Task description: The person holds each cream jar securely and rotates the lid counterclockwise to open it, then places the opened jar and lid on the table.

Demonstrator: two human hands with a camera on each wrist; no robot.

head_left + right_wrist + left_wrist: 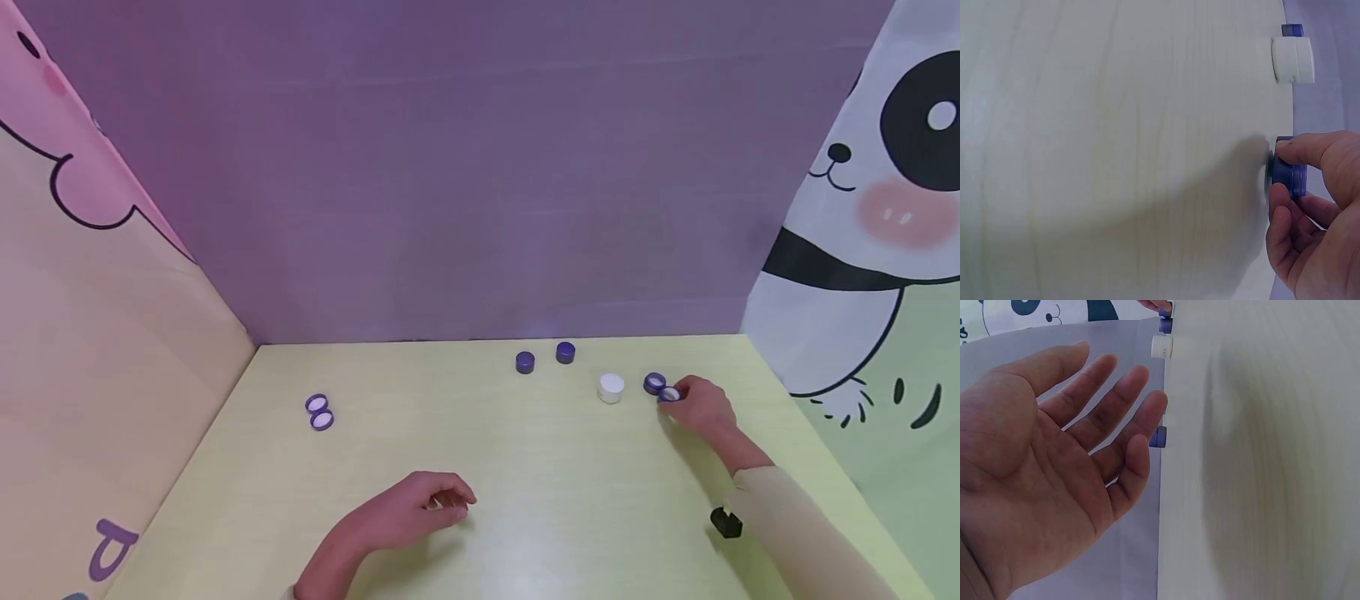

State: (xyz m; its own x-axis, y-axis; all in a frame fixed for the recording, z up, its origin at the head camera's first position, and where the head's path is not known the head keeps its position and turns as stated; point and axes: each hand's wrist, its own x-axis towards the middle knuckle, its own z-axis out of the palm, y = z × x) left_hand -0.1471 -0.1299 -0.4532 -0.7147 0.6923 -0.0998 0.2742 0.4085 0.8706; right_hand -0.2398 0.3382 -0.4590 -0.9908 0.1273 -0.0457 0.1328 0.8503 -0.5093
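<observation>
At the far right of the table, my right hand [705, 406] pinches a small round purple cap [670, 394] with a white top between thumb and fingers. A second purple-rimmed cap [655, 383] sits right beside it. In the right wrist view the thumb and fingertips lie on the blue-purple sides of the held cap [1285, 177], low over the table. A white round jar [611, 388] stands just left of this pair. My left hand [416, 510] hovers over the near middle of the table, fingers loosely bent, its palm holding nothing [1041, 469].
Two purple caps, one left [525, 362] and one right [566, 352], stand near the back edge. At left, a touching pair of purple rings with white middles [322, 420] lies on the pale table [465, 400]. Purple back wall [480, 183] and printed side panels [847, 333] enclose it.
</observation>
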